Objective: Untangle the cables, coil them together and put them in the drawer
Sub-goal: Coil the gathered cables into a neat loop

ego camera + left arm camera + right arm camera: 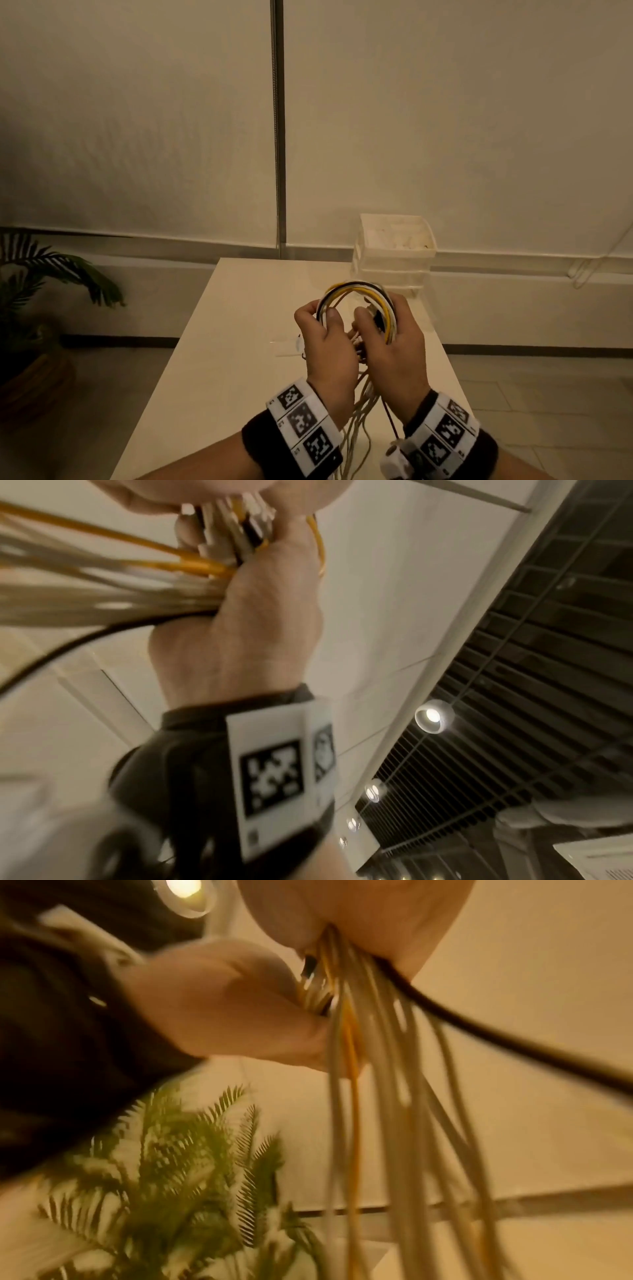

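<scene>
1. The left hand (325,337) and right hand (394,339) are both gripping the cables (356,291) above the table (222,359), fingers curled round the bundle.
2. The cables are arching as 1 loop between the 2 fists, loose ends hanging below the wrists.
3. The drawer unit (394,253) is standing at the table's far right corner, apart from the hands.

White, yellow, black cables (356,294) looped, ends dangling; drawer (394,255) behind.

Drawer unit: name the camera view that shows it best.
The head view: the drawer unit stands in full at the table's far right corner. Neither wrist view clearly shows it; hands and cables fill them.
</scene>
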A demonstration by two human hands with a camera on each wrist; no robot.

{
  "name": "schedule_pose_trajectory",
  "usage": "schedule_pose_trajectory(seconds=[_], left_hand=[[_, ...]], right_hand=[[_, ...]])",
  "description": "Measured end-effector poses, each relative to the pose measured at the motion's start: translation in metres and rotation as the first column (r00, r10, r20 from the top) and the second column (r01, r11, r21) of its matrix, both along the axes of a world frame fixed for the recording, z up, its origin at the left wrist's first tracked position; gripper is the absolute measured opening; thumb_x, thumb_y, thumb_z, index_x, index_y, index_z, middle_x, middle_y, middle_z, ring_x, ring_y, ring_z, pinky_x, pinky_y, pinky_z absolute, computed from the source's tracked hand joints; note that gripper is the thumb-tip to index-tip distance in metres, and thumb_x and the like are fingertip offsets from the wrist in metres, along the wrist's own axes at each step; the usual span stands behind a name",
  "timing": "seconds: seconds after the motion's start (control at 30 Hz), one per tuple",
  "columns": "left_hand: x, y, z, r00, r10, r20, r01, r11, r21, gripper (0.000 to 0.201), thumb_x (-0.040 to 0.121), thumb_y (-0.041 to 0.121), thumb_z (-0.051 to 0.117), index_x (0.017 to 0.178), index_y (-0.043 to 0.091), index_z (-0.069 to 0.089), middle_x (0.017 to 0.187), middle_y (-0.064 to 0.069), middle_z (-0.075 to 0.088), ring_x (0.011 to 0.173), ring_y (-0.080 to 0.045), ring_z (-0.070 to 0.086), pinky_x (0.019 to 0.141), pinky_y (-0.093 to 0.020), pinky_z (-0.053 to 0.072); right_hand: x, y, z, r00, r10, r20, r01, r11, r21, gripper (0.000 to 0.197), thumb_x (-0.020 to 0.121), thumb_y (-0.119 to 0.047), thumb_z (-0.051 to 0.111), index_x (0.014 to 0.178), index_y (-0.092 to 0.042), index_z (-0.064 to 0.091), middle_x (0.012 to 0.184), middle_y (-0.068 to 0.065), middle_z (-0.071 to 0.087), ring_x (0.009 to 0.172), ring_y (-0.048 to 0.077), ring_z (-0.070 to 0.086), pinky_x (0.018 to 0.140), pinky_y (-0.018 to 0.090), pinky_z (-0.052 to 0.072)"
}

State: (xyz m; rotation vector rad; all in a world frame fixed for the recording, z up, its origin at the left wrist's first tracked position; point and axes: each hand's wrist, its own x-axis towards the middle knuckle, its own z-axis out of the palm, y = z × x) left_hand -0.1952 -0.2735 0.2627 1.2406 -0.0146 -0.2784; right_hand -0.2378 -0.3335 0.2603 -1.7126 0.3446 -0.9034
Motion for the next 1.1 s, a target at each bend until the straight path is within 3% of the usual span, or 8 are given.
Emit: schedule_pose_trajectory(seconds=[0.13, 0.23, 0.3, 0.4, 0.5, 0.67, 0.93, 1.1], left_hand=[[0.001, 0.019, -0.009, 0.986, -0.12, 0.116, 0.108, 0.989, 0.106, 0.019, 0.099, 0.014, 0.051, 0.112, 0.025, 0.042, 0.1, -0.01, 0.065, 0.089, -0.02, 0.064, 0.08, -0.035, 0.054], [0.031, 0.045, 0.001, 0.905, -0.362, 0.223, 0.321, 0.926, 0.199, 0.038, 0.082, 0.005, 0.073, 0.111, 0.014, 0.05, 0.092, -0.016, 0.066, 0.083, -0.026, 0.066, 0.072, -0.038, 0.054], [0.05, 0.059, 0.023, 0.732, -0.622, 0.278, 0.514, 0.772, 0.375, 0.053, 0.075, 0.009, 0.079, 0.119, 0.019, 0.052, 0.092, -0.015, 0.064, 0.077, -0.027, 0.068, 0.07, -0.039, 0.058], [0.058, 0.059, 0.045, 0.527, -0.817, 0.235, 0.528, 0.531, 0.663, 0.052, 0.079, 0.026, 0.08, 0.123, 0.024, 0.052, 0.099, -0.008, 0.064, 0.076, -0.026, 0.073, 0.071, -0.04, 0.061], [0.047, 0.053, 0.043, 0.515, -0.808, 0.286, 0.441, 0.536, 0.72, 0.033, 0.087, 0.04, 0.068, 0.109, 0.02, 0.055, 0.09, -0.009, 0.069, 0.062, -0.019, 0.069, 0.063, -0.039, 0.06], [0.036, 0.046, 0.036, 0.511, -0.83, 0.224, 0.402, 0.46, 0.792, 0.044, 0.077, 0.053, 0.07, 0.102, 0.023, 0.051, 0.084, 0.0, 0.072, 0.057, -0.015, 0.069, 0.057, -0.031, 0.058], [0.026, 0.041, 0.028, 0.491, -0.799, 0.347, 0.37, 0.552, 0.747, 0.044, 0.088, 0.063, 0.047, 0.102, 0.021, 0.05, 0.065, -0.01, 0.068, 0.042, -0.019, 0.06, 0.046, -0.032, 0.049], [0.02, 0.039, 0.017, 0.503, -0.662, 0.555, 0.226, 0.721, 0.655, 0.045, 0.088, 0.062, 0.046, 0.11, 0.025, 0.061, 0.064, 0.01, 0.066, 0.057, -0.003, 0.063, 0.055, -0.019, 0.047]], right_hand=[[0.002, -0.016, 0.004, 0.996, 0.031, -0.086, -0.041, 0.993, -0.115, 0.011, 0.091, -0.016, 0.061, 0.087, -0.026, 0.059, 0.074, -0.003, 0.064, 0.067, 0.018, 0.063, 0.067, 0.045, 0.056], [-0.003, -0.031, 0.022, 0.919, 0.29, -0.268, -0.346, 0.918, -0.194, 0.001, 0.089, -0.016, 0.063, 0.089, -0.016, 0.063, 0.073, 0.002, 0.064, 0.067, 0.016, 0.062, 0.068, 0.041, 0.053], [-0.005, -0.038, 0.028, 0.809, 0.419, -0.412, -0.531, 0.821, -0.21, 0.007, 0.089, -0.017, 0.065, 0.093, -0.012, 0.064, 0.076, 0.003, 0.065, 0.067, 0.013, 0.063, 0.067, 0.038, 0.053], [-0.004, -0.043, 0.037, 0.706, 0.45, -0.547, -0.637, 0.742, -0.21, 0.017, 0.087, -0.025, 0.067, 0.096, -0.012, 0.06, 0.084, 0.006, 0.067, 0.07, 0.014, 0.064, 0.069, 0.036, 0.055], [-0.005, -0.045, 0.044, 0.671, 0.447, -0.592, -0.642, 0.75, -0.161, 0.024, 0.083, -0.019, 0.067, 0.099, -0.012, 0.051, 0.085, 0.011, 0.067, 0.072, 0.023, 0.065, 0.066, 0.043, 0.056], [-0.014, -0.045, 0.043, 0.655, 0.394, -0.644, -0.644, 0.738, -0.203, 0.042, 0.082, -0.025, 0.071, 0.104, -0.017, 0.036, 0.087, 0.01, 0.068, 0.073, 0.024, 0.067, 0.065, 0.043, 0.058], [-0.023, -0.031, 0.041, 0.79, 0.321, -0.522, -0.492, 0.84, -0.229, 0.045, 0.073, -0.017, 0.074, 0.095, -0.014, 0.035, 0.065, -0.002, 0.057, 0.053, 0.006, 0.057, 0.051, 0.024, 0.045], [-0.022, -0.033, 0.045, 0.79, 0.331, -0.515, -0.494, 0.843, -0.215, 0.055, 0.073, -0.017, 0.074, 0.109, -0.022, 0.033, 0.066, -0.001, 0.061, 0.055, 0.008, 0.059, 0.053, 0.023, 0.049]])
